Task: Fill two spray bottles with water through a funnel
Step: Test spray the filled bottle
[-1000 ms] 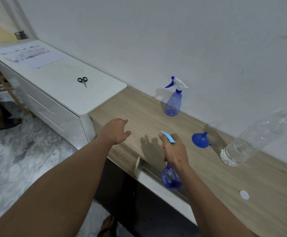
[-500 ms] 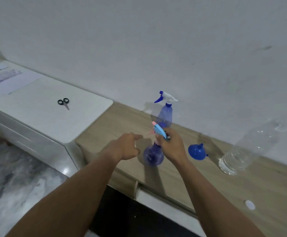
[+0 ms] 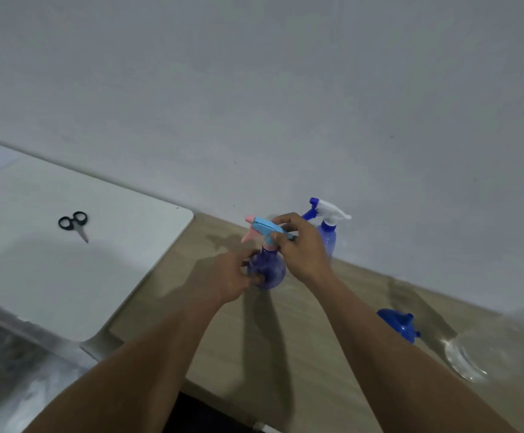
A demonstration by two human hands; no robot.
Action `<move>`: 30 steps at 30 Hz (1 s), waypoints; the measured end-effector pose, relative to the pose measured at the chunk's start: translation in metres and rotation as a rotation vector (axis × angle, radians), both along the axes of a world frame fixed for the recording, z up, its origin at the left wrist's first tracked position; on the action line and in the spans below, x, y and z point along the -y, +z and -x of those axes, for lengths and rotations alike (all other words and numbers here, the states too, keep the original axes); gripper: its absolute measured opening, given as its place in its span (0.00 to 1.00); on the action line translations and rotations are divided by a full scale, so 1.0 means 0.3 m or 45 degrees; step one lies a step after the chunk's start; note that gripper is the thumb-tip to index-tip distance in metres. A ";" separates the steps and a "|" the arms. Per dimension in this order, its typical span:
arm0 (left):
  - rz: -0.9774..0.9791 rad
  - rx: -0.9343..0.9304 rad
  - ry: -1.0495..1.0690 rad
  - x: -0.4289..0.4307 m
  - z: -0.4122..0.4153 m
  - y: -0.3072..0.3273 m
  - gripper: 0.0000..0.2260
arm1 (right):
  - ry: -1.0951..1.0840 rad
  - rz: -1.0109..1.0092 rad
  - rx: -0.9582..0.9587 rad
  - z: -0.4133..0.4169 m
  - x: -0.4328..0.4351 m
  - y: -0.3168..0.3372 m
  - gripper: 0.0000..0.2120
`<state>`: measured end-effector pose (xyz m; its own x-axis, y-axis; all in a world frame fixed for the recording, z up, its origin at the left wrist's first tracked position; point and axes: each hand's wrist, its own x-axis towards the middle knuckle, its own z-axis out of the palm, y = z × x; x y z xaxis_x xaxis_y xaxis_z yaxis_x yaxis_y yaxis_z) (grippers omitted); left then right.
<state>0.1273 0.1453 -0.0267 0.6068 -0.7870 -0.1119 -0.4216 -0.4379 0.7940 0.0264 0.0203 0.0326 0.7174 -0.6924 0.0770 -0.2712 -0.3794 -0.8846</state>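
Observation:
A round blue spray bottle (image 3: 268, 271) with a light-blue and pink trigger head stands on the wooden counter (image 3: 304, 332). My left hand (image 3: 232, 275) grips its round body from the left. My right hand (image 3: 298, 245) grips the trigger head from the right. Behind them, by the wall, a taller blue spray bottle (image 3: 327, 232) with a white and blue head stands upright. A blue funnel (image 3: 399, 326) lies on its side to the right. The blurred base of a clear water bottle (image 3: 476, 354) shows at the right edge.
A white cabinet top (image 3: 66, 260) adjoins the counter on the left, with small black scissors (image 3: 74, 223) lying on it. The white wall (image 3: 285, 104) runs right behind the counter. Dark floor shows below the counter's front edge.
The view tilted up and closer. My left hand, apart from the bottle before, now holds its round body. My right hand keeps its hold on the trigger head.

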 end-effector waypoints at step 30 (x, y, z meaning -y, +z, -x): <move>-0.084 0.479 0.243 0.148 -0.279 -0.171 0.13 | 0.014 0.556 -0.336 -0.289 0.099 0.048 0.28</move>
<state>0.2110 0.1010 -0.0781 0.7491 -0.6550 0.0989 -0.5830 -0.5810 0.5680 0.1130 -0.0094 0.0470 0.7587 -0.6281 0.1725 -0.4579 -0.7027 -0.5446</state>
